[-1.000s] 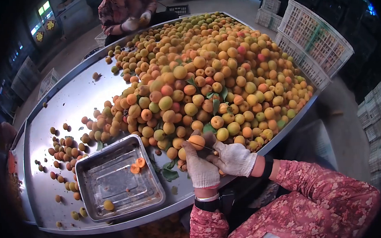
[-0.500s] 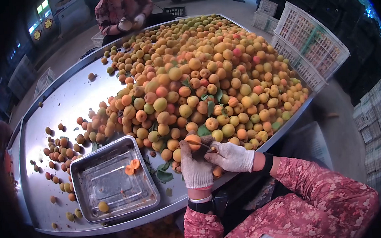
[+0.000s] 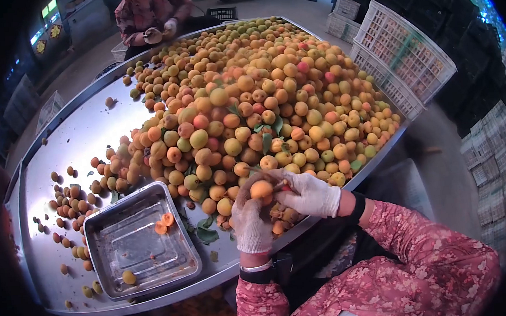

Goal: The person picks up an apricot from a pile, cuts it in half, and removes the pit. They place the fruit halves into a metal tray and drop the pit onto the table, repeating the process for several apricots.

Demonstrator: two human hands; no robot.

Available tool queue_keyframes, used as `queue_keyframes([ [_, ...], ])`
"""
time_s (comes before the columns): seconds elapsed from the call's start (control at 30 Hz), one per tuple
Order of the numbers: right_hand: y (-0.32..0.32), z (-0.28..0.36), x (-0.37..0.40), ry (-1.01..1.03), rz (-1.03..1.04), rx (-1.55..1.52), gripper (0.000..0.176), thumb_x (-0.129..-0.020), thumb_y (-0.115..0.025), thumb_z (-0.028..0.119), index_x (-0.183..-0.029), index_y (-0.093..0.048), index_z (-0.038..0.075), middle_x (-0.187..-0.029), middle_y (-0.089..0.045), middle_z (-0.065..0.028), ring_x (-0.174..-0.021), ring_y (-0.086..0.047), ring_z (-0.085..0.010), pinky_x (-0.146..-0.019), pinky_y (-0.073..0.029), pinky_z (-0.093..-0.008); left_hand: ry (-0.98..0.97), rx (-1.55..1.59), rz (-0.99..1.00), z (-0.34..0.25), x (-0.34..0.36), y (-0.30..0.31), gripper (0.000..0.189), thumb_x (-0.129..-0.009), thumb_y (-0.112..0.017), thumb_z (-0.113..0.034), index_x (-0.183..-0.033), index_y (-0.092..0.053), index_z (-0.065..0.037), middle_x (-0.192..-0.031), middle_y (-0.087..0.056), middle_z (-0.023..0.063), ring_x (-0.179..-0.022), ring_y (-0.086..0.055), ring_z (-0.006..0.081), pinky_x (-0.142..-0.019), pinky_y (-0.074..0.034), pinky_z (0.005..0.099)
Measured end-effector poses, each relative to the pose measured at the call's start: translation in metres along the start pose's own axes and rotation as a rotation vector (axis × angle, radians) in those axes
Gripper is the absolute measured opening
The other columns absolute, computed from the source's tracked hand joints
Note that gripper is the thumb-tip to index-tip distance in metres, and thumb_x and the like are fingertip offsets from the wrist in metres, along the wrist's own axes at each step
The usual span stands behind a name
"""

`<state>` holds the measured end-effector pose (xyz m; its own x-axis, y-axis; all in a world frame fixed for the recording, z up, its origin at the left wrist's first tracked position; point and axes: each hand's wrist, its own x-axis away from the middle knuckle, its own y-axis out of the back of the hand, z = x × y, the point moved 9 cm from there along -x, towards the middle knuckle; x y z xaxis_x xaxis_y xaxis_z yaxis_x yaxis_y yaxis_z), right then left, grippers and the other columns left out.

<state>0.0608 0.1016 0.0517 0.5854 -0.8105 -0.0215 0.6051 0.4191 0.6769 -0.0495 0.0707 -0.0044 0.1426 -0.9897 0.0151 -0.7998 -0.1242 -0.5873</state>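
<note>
My left hand (image 3: pixel 251 219), in a white glove with soiled fingers, is closed around an orange apricot (image 3: pixel 261 189) at the near edge of the pile. Close beside it, my gloved right hand (image 3: pixel 313 195) grips a thin tool, apparently a small knife (image 3: pixel 279 185); its blade is mostly hidden by fingers and fruit. To the left of my hands lies a shallow metal tray (image 3: pixel 196 248). Inside are open apricot halves (image 3: pixel 164 223) and one whole yellowish apricot (image 3: pixel 129 277).
A large heap of apricots (image 3: pixel 249 100) covers much of the metal table (image 3: pixel 83 133), with loose fruit on the left and green leaves (image 3: pixel 207 235) by the tray. Across the table stands another person (image 3: pixel 151 16) wearing gloves. White crates (image 3: pixel 403 50) are stacked at the right.
My hands have turned around the apricot, and the blade that showed across it is now mostly hidden. The whole view has shifted slightly. The tray's contents look the same.
</note>
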Motion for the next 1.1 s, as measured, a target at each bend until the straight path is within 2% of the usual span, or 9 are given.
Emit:
queue_keyframes([
  [0.1, -0.004, -0.013, 0.006, -0.343, 0.098, -0.444, 0.047, -0.091, -0.057, 0.015, -0.135, -0.046, 0.003, -0.093, -0.064, -0.0045, -0.081, -0.055, -0.0086, -0.072, -0.048, -0.0255, 0.063, 0.062, -0.017, 0.008, 0.001, -0.004, 0.043, -0.086, -0.042, -0.006, -0.126, -0.051, 0.006, -0.117, -0.058, 0.0151, -0.107, -0.059, 0.0216, -0.094, -0.049, 0.0314],
  [0.53, 0.003, -0.024, -0.011, -0.086, -0.152, -0.512, 0.032, -0.094, -0.060, 0.017, -0.118, -0.054, -0.003, -0.090, -0.069, -0.0073, -0.079, -0.065, -0.0102, -0.068, -0.053, -0.0250, 0.084, -0.200, -0.063, 0.013, 0.003, -0.011, 0.037, -0.092, -0.048, -0.003, -0.127, -0.051, 0.005, -0.117, -0.059, 0.0125, -0.102, -0.061, 0.0181, -0.088, -0.051, 0.0284],
  [0.63, 0.001, -0.036, -0.015, -0.216, -0.186, -0.568, 0.025, -0.097, -0.057, 0.023, -0.106, -0.056, 0.001, -0.076, -0.062, -0.0022, -0.064, -0.058, -0.0070, -0.054, -0.047, -0.0225, -0.006, -0.376, -0.098, 0.009, 0.003, -0.008, 0.036, -0.091, -0.052, -0.004, -0.126, -0.052, 0.005, -0.114, -0.062, 0.0151, -0.101, -0.063, 0.0200, -0.086, -0.051, 0.0290],
  [0.7, -0.004, -0.046, -0.013, -0.402, -0.175, -0.643, 0.025, -0.098, -0.054, 0.031, -0.096, -0.055, 0.006, -0.067, -0.050, 0.0026, -0.052, -0.047, -0.0037, -0.042, -0.038, -0.0201, -0.381, -0.766, -0.108, -0.015, 0.009, -0.020, 0.035, -0.088, -0.053, -0.002, -0.123, -0.053, 0.007, -0.109, -0.064, 0.0136, -0.095, -0.065, 0.0199, -0.085, -0.050, 0.0292],
  [0.73, -0.003, -0.047, -0.013, -0.402, -0.179, -0.642, 0.025, -0.098, -0.054, 0.031, -0.096, -0.055, 0.006, -0.067, -0.050, 0.0026, -0.052, -0.047, -0.0037, -0.042, -0.038, -0.0201, -0.383, -0.765, -0.104, -0.015, 0.009, -0.021, 0.035, -0.088, -0.053, -0.002, -0.123, -0.053, 0.007, -0.109, -0.064, 0.0136, -0.095, -0.065, 0.0199, -0.085, -0.050, 0.0292],
  [0.8, -0.006, -0.049, -0.011, -0.422, -0.161, -0.639, 0.026, -0.098, -0.054, 0.032, -0.099, -0.055, 0.006, -0.069, -0.053, 0.0018, -0.052, -0.048, -0.0037, -0.044, -0.038, -0.0208, -0.230, -0.654, -0.105, -0.006, 0.005, -0.015, 0.037, -0.085, -0.054, 0.001, -0.122, -0.053, 0.008, -0.108, -0.065, 0.0165, -0.098, -0.064, 0.0220, -0.087, -0.050, 0.0302],
  [0.9, -0.006, -0.044, -0.014, -0.281, -0.164, -0.567, 0.029, -0.095, -0.060, 0.032, -0.104, -0.056, 0.005, -0.074, -0.058, -0.0002, -0.060, -0.054, -0.0074, -0.054, -0.044, -0.0239, -0.298, -0.654, -0.162, -0.007, 0.007, -0.012, 0.039, -0.085, -0.056, -0.004, -0.122, -0.055, 0.006, -0.103, -0.067, 0.0200, -0.095, -0.067, 0.0280, -0.083, -0.051, 0.0342],
  [1.0, 0.006, -0.017, -0.010, -0.122, -0.197, -0.315, 0.033, -0.091, -0.065, 0.028, -0.110, -0.055, 0.003, -0.081, -0.062, -0.0021, -0.073, -0.059, -0.0113, -0.066, -0.048, -0.0273, -0.263, -0.829, -0.142, -0.017, 0.012, -0.019, 0.040, -0.081, -0.055, 0.003, -0.120, -0.055, 0.007, -0.106, -0.066, 0.0182, -0.098, -0.065, 0.0224, -0.087, -0.050, 0.0308],
  [1.1, 0.006, -0.023, -0.008, -0.272, -0.111, -0.405, 0.036, -0.086, -0.071, 0.024, -0.112, -0.055, 0.003, -0.088, -0.063, -0.0025, -0.079, -0.059, -0.0121, -0.071, -0.049, -0.0273, -0.307, -0.715, -0.138, -0.015, 0.011, -0.015, 0.037, -0.080, -0.053, 0.004, -0.117, -0.057, 0.007, -0.102, -0.067, 0.0175, -0.095, -0.065, 0.0216, -0.086, -0.050, 0.0308],
])
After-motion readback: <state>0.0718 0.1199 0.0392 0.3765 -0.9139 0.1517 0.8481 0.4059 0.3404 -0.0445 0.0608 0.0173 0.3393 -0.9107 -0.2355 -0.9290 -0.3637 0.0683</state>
